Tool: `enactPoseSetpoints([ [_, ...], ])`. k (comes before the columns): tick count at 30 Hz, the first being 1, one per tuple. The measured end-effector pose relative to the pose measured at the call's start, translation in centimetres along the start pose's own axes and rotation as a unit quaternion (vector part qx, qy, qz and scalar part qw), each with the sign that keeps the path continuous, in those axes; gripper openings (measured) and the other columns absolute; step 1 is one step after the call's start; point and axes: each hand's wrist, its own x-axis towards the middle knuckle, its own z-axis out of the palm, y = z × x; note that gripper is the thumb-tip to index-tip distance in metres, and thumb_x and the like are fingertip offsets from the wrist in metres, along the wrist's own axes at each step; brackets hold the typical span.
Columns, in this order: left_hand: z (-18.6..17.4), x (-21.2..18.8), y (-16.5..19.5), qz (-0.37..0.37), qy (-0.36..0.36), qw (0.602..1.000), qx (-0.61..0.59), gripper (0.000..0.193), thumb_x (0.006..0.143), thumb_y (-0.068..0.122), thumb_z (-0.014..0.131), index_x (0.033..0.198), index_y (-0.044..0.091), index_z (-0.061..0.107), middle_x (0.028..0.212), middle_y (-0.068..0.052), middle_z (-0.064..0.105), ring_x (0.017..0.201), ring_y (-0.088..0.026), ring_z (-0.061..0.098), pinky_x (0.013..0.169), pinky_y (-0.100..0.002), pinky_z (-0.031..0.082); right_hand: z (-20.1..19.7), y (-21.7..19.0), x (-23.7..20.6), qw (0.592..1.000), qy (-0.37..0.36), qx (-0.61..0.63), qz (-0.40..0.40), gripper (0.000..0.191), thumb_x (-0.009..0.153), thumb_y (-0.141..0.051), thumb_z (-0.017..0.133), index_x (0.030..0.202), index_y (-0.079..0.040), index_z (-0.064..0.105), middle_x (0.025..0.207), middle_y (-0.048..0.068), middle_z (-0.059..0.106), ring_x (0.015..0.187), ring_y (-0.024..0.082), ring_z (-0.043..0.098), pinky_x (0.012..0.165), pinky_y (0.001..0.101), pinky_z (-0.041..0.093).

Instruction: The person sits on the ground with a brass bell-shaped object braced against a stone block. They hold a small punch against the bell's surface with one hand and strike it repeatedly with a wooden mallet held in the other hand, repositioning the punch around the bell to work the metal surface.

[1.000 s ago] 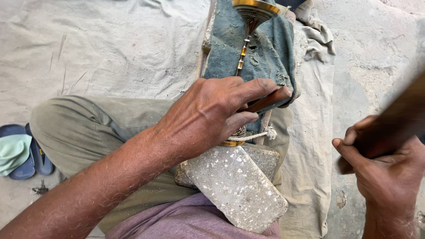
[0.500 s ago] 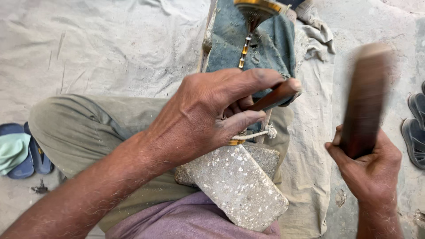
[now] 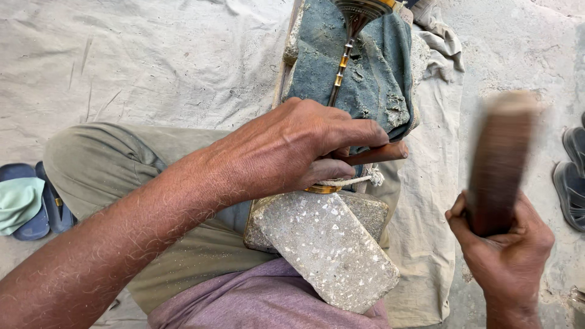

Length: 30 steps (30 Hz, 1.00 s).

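— What is lying underfoot?
— A pale, creased ground cloth (image 3: 152, 55) is covering most of the floor, and bare grey concrete (image 3: 518, 42) is showing along its right edge.
— Anything else lying about?
— Blue sandals (image 3: 30, 204) are resting at the left edge, dark sandals (image 3: 570, 176) at the right. Daylight is falling evenly.

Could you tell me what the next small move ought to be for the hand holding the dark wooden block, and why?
Probably bring the right hand down so the dark wooden block strikes the end of the brown tool. The block is raised and motion-blurred, while the left hand steadies that tool over the slender brass stem lying on the blue-grey cloth, above the speckled stone slab.
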Motion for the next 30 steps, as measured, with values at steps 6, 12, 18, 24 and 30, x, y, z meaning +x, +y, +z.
enactPoseSetpoints([
  [6,0.2,0.0,-0.4,0.011,0.003,1.000,0.008,0.042,0.085,0.015,0.079,0.124,0.009,0.064,0.100,-0.008,0.074,0.091,-0.027,0.074,0.079,-0.043,0.058,0.7,-0.6,-0.5,0.969,0.130,0.205,-0.049,0.036,0.098,0.015,0.075,0.120,-0.008,0.057,0.097,0.005,0.065,0.092,0.012,0.068,0.088,0.0299,0.061],
  [12,-0.1,0.4,0.3,-0.038,-0.045,0.998,-0.015,0.029,0.091,0.013,0.077,0.119,0.016,0.070,0.090,-0.004,0.076,0.082,-0.024,0.076,0.072,-0.041,0.059,-0.8,0.9,1.0,0.971,0.053,-0.203,-0.118,0.039,0.077,0.023,0.082,0.103,0.002,0.061,0.091,0.019,0.067,0.080,0.028,0.067,0.072,0.0458,0.058],
  [18,0.0,1.1,0.5,-0.037,-0.049,0.998,0.009,0.041,0.081,0.008,0.079,0.121,0.013,0.070,0.087,-0.010,0.075,0.079,-0.034,0.071,0.066,-0.049,0.052,0.3,1.0,0.5,0.975,0.034,-0.211,-0.064,0.029,0.084,0.010,0.081,0.108,0.002,0.068,0.087,0.012,0.067,0.073,0.021,0.067,0.068,0.0362,0.054],
  [24,-0.6,1.2,1.4,-0.030,-0.057,0.997,0.034,0.031,0.091,0.010,0.079,0.121,0.016,0.073,0.088,-0.009,0.076,0.082,-0.031,0.073,0.067,-0.046,0.055,1.6,3.8,-1.9,0.982,0.065,-0.169,-0.047,0.028,0.085,0.018,0.077,0.107,0.006,0.065,0.084,0.017,0.065,0.073,0.026,0.064,0.069,0.0425,0.053],
  [30,-4.1,-3.2,3.9,-0.072,0.161,0.984,-0.041,0.036,0.096,0.010,0.078,0.128,0.011,0.063,0.118,-0.005,0.073,0.102,-0.012,0.077,0.090,-0.027,0.063,5.1,9.5,-6.1,0.940,0.034,0.292,0.174,0.039,0.084,0.005,0.076,0.117,0.000,0.056,0.097,0.010,0.067,0.090,0.018,0.067,0.083,0.0373,0.060],
])
